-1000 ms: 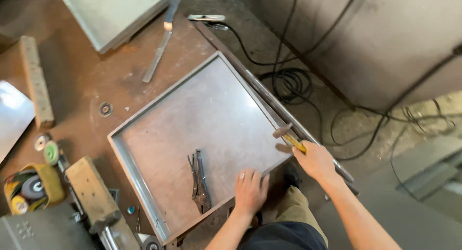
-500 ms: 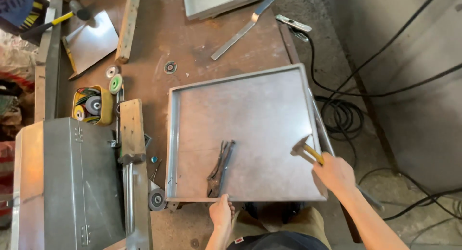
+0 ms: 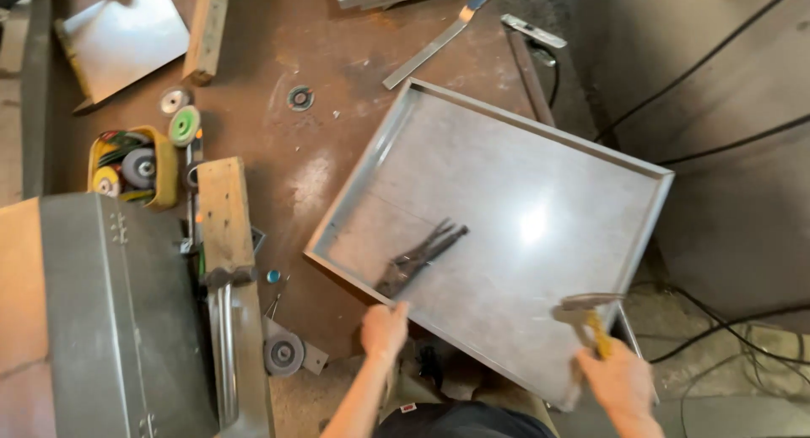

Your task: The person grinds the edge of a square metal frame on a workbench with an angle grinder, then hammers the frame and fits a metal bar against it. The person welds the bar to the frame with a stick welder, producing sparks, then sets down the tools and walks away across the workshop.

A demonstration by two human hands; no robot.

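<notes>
A shallow grey sheet-metal tray (image 3: 472, 117) lies skewed on the rusty brown workbench, its right corner sticking out past the bench edge. Dark locking pliers (image 3: 418, 256) lie inside it near the front rim. My left hand (image 3: 385, 329) grips the tray's near rim just below the pliers. My right hand (image 3: 620, 379) holds a hammer (image 3: 582, 310) with a yellow handle, its head over the tray's near right part.
A flat metal strip (image 3: 434, 48) lies behind the tray. A yellow box of grinding discs (image 3: 135, 164) and loose discs (image 3: 183, 124) sit at left, beside a wooden block (image 3: 224, 212) and a large grey metal box (image 3: 110, 320). Black cables (image 3: 726, 143) run over the floor at right.
The tray has swung round and now lies diagonally, with a corner off the bench. My left hand has moved onto its near rim. The hammer hand has dropped toward the tray's near right corner.
</notes>
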